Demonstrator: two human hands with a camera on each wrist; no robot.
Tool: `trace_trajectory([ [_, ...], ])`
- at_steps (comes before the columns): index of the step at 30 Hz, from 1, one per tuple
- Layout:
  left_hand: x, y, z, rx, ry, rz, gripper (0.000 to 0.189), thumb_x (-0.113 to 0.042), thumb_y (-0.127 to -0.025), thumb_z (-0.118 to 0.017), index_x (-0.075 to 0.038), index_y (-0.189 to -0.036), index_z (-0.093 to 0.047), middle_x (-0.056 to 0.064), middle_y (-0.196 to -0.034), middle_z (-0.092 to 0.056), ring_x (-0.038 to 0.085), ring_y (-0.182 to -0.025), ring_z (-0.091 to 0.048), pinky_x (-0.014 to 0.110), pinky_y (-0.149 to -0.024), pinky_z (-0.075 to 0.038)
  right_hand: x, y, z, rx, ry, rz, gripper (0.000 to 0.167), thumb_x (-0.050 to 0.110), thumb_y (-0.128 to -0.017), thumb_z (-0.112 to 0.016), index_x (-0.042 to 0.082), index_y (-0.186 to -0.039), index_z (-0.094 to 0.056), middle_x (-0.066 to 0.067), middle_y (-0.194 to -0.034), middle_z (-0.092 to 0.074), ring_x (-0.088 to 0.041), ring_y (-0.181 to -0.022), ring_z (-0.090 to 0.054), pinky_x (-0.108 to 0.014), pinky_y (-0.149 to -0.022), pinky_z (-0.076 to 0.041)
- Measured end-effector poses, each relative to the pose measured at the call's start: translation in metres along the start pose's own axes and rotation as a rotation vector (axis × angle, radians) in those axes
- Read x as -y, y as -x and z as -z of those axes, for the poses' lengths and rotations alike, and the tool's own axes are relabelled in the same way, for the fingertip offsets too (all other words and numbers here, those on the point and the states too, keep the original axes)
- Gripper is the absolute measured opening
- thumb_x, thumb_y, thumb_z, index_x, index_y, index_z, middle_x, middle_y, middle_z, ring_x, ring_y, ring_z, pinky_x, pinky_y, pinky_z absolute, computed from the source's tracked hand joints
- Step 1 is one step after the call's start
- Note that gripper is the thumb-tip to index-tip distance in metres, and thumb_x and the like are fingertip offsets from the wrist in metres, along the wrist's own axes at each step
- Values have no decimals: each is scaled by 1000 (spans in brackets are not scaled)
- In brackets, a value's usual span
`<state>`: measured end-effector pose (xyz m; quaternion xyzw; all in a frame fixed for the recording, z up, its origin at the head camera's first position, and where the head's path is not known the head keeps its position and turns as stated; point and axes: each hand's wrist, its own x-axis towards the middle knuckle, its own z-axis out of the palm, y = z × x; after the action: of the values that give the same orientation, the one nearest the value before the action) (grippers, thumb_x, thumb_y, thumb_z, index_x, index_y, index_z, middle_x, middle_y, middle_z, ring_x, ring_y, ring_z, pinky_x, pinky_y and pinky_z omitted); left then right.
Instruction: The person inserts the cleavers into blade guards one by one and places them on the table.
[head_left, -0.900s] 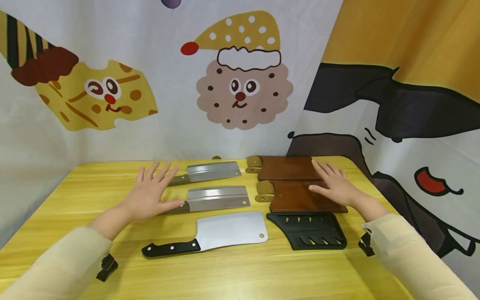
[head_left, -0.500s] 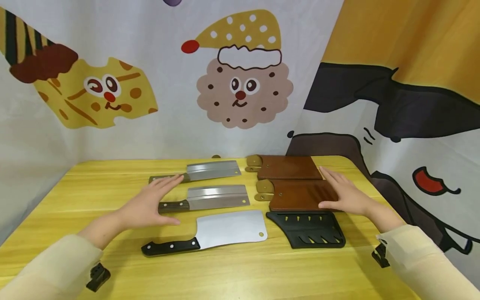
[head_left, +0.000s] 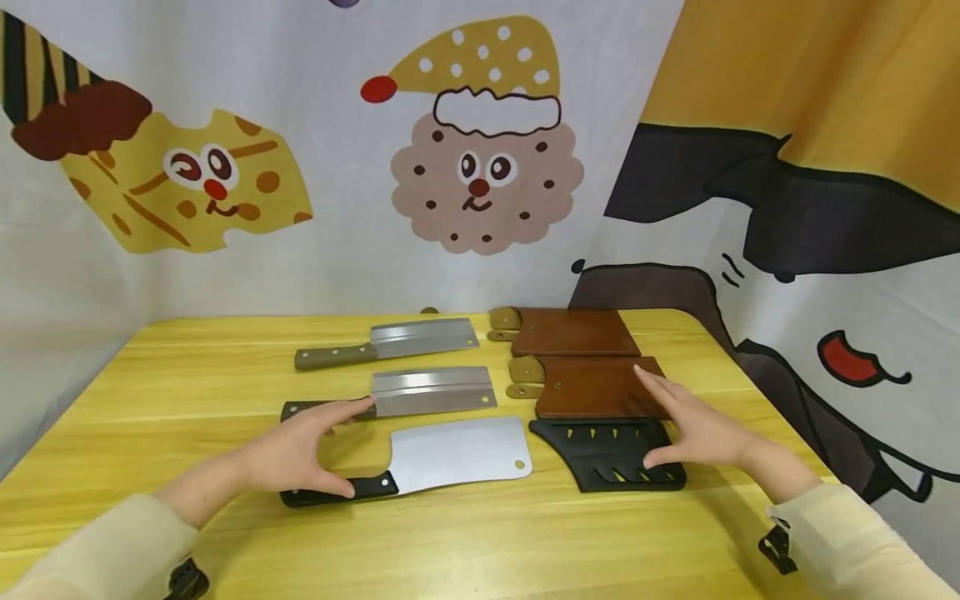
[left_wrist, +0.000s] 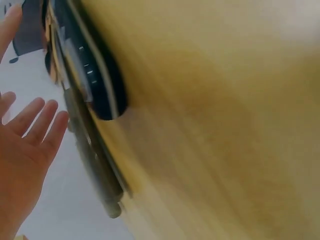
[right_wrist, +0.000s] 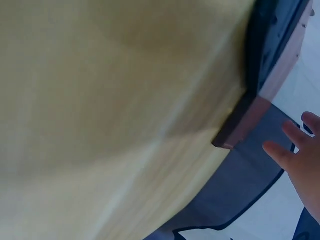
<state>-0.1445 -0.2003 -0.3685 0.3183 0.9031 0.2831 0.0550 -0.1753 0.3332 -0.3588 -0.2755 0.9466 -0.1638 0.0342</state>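
Nearest me lies a cleaver (head_left: 461, 452) with a black riveted handle. My left hand (head_left: 296, 450) hovers at that handle, thumb and fingers spread apart and nothing held; it hides part of the handle. Behind it are two more cleavers, a middle one (head_left: 431, 393) with a dark handle and a far one (head_left: 423, 337) with an olive-brown handle. On the right, my right hand (head_left: 701, 429) is over a slotted black blade guard (head_left: 581, 458), its fingers apart and holding nothing. Its fingertips overlap the nearer brown leather sheath (head_left: 588, 387) in the head view.
A second brown leather sheath (head_left: 570, 332) lies at the back right, its tan strap toward the cleavers. Everything rests on a yellow wood-grain table (head_left: 480, 546). A curtain (head_left: 330, 275) with cartoon prints hangs right behind the table's back edge.
Both hands have come down toward me: the left from the middle cleaver's handle to the black-handled cleaver, the right from the leather sheaths to the black guard. The knives and covers have stayed put.
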Motion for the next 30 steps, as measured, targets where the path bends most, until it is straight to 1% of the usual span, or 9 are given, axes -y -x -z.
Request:
trace_trajectory([
  [4, 2, 5, -4, 33, 42, -2, 98, -49, -69, -78, -5, -144, -33, 17, -137, -47, 27, -107, -54, 40, -84, -49, 0, 4, -8, 0, 37, 33, 121, 51, -62, -80, 9, -151, -10, -29, -147, -25, -51, -127, -32, -64, -90, -38],
  [7, 4, 7, -9, 38, 63, 1, 97, -50, -68, -78, -7, -144, -35, 12, -131, -51, 19, -99, -52, 29, -76, -48, 0, 5, -13, 21, 44, 23, 122, 56, -61, -78, 10, -151, -11, -27, -146, -27, -49, -127, -34, -62, -90, -40],
  [10, 6, 9, -12, 47, 68, -1, 97, -51, -67, -78, -8, -143, -36, 7, -121, -54, 11, -91, -50, 23, -69, -45, 2, 7, -16, 54, 49, -2, 122, 61, -60, -75, 12, -152, -11, -25, -147, -27, -48, -127, -36, -59, -88, -43],
  [13, 8, 9, -15, 60, 85, 0, 96, -50, -67, -78, -8, -143, -37, 4, -116, -56, 8, -90, -50, 22, -70, -47, 4, 9, -18, 73, 50, -20, 121, 64, -60, -73, 11, -151, -13, -24, -146, -27, -48, -126, -38, -55, -86, -46],
  [16, 9, 10, -16, 72, 90, -6, 93, -49, -66, -79, -6, -140, -40, 3, -111, -57, 7, -90, -52, 23, -73, -48, 7, 11, -20, 65, 42, -14, 118, 62, -61, -73, 8, -150, -18, -24, -145, -28, -47, -126, -38, -55, -86, -46],
  [18, 9, 9, -17, 87, 103, -4, 86, -47, -67, -79, -5, -134, -46, 1, -106, -58, 4, -86, -52, 22, -72, -48, 8, 13, -20, 52, 40, -3, 115, 60, -62, -74, 5, -148, -22, -25, -143, -30, -47, -125, -39, -55, -86, -45],
  [21, 9, 8, -17, 117, 123, -18, 66, -41, -68, -80, -7, -118, -55, -5, -93, -57, 0, -78, -49, 20, -68, -46, 9, 15, -20, 58, 45, 1, 110, 60, -62, -74, 4, -145, -29, -24, -139, -34, -46, -122, -41, -55, -85, -45],
  [25, 9, 7, -16, 155, 140, -40, 39, -31, -71, -80, -13, -100, -62, -11, -81, -54, -2, -71, -46, 19, -63, -44, 7, 16, -19, 96, 94, -8, 106, 64, -60, -74, 6, -141, -38, -18, -132, -44, -36, -115, -46, -50, -83, -46],
  [30, 9, 7, -14, 181, 165, -47, 25, -23, -73, -79, -15, -91, -64, -12, -77, -54, -3, -69, -45, 19, -61, -43, 6, 17, -22, 123, 167, 68, 109, 68, -56, -74, 6, -139, -42, -10, -124, -47, -24, -107, -44, -42, -79, -45],
])
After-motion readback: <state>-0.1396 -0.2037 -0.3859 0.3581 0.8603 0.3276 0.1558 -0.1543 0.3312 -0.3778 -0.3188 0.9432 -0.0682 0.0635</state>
